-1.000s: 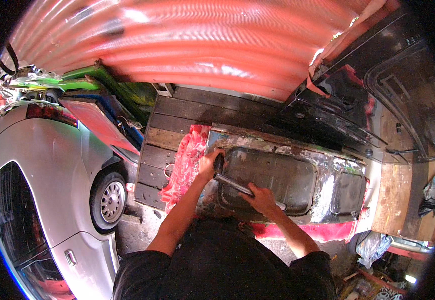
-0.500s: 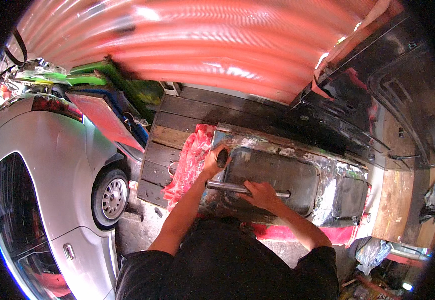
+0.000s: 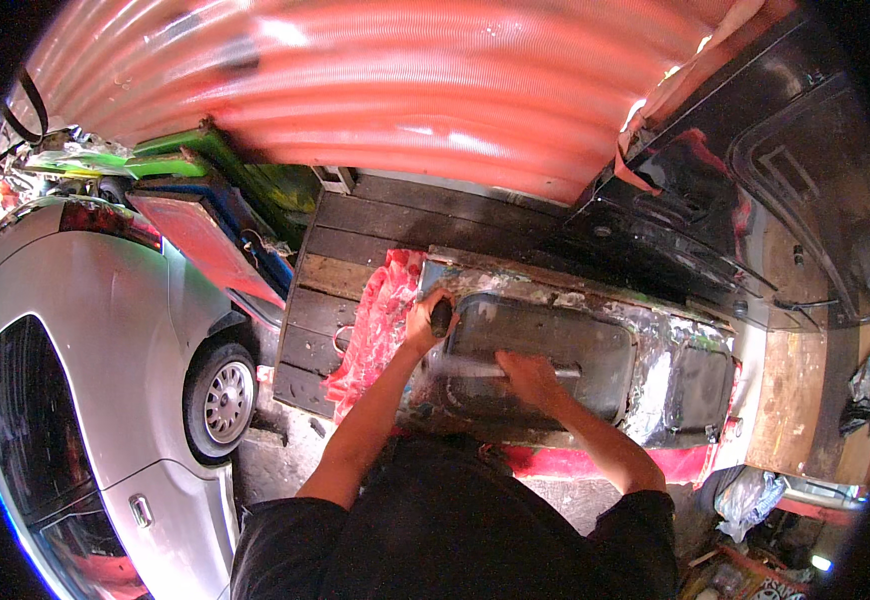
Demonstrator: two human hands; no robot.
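My left hand (image 3: 423, 325) is wrapped round a tool with a dark rounded handle (image 3: 441, 320) at the left end of a worn metal panel (image 3: 661, 382). The tool's lower end is hidden. Over the panel's dark recessed part, my right hand (image 3: 529, 376) grips a metal bar (image 3: 567, 371). This bar lies roughly crosswise, its left end smeared by motion and reaching close to my left wrist. Scraped, patchy paint shows along the panel's edges. Beside my left forearm lies a crumpled red and white cloth (image 3: 375, 320), partly tucked by the panel's left end.
The panel lies on a dark wooden plank bench (image 3: 330, 240). A silver car (image 3: 115, 300) stands at the left. Coloured panels (image 3: 217, 240) lean behind it. Corrugated red sheeting (image 3: 385, 90) hangs at the back, and a large black vehicle panel (image 3: 685, 200) stands at the right.
My right hand has shifted slightly up and right with the metal bar, whose left end is now blurred. My left hand stays at the dark handle; the view has tilted slightly.
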